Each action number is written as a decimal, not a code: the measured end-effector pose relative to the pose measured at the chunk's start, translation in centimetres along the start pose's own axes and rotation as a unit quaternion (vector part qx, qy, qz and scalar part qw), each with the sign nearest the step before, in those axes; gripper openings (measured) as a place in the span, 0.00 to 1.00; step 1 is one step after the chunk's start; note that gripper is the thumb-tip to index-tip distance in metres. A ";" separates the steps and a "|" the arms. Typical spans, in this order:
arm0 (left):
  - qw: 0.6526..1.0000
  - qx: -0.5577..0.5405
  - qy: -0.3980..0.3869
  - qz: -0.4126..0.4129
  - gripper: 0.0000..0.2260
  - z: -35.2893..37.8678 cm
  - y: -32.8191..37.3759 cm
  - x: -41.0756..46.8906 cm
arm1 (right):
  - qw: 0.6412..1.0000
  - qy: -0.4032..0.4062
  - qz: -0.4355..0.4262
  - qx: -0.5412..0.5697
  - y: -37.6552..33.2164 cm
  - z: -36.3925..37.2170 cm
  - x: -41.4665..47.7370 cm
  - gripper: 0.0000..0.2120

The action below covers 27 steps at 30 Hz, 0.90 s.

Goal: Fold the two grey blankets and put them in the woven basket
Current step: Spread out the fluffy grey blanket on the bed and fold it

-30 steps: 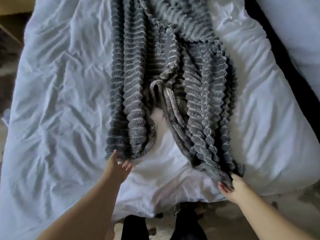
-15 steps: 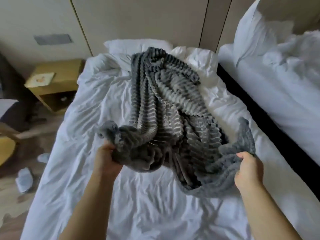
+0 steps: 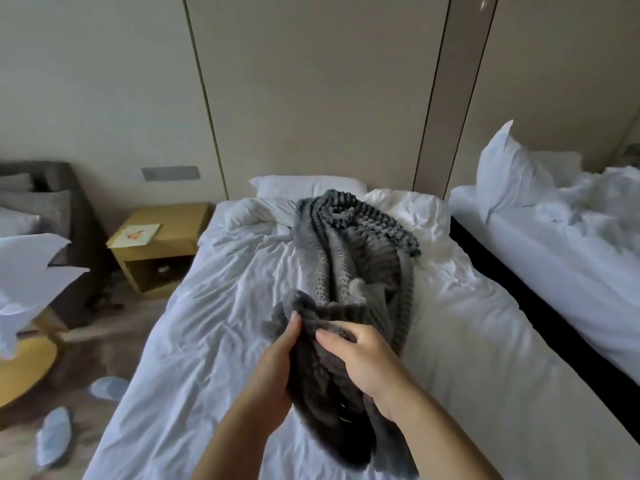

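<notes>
A ribbed grey blanket [image 3: 349, 258] lies bunched lengthwise down the middle of a white bed [image 3: 214, 327], its far end near the pillows. My left hand [image 3: 277, 362] and my right hand [image 3: 363, 358] are close together above the near part of the bed, both gripping the blanket's near end, which hangs down between them in dark folds. A second grey blanket cannot be told apart from this one. No woven basket is in view.
A wooden nightstand [image 3: 162, 244] stands left of the bed. Slippers [image 3: 55, 438] lie on the floor at the lower left beside a round yellow table [image 3: 24, 372]. A second white bed [image 3: 568, 265] is at the right, across a dark gap.
My hands, first at two separate corners on the bed, lifted the blanket's near edge and came together in the middle. The view rose toward the headboard wall.
</notes>
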<state>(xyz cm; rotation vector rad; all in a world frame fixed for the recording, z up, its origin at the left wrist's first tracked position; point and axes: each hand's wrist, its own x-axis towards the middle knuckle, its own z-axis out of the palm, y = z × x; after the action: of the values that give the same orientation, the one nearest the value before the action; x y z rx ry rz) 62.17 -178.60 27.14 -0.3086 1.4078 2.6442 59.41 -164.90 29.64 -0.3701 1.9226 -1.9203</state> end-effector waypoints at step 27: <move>0.905 0.286 0.254 0.185 0.19 2.6 2.2 -2.1 | 0.972 0.231 -0.043 0.019 -1.1 1.1 -0.2 0.08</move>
<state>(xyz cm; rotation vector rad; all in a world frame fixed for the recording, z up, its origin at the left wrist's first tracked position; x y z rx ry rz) 63.48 -177.68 30.87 -0.7565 2.5469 2.3233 60.04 -165.81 30.76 0.0134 2.1726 -2.2489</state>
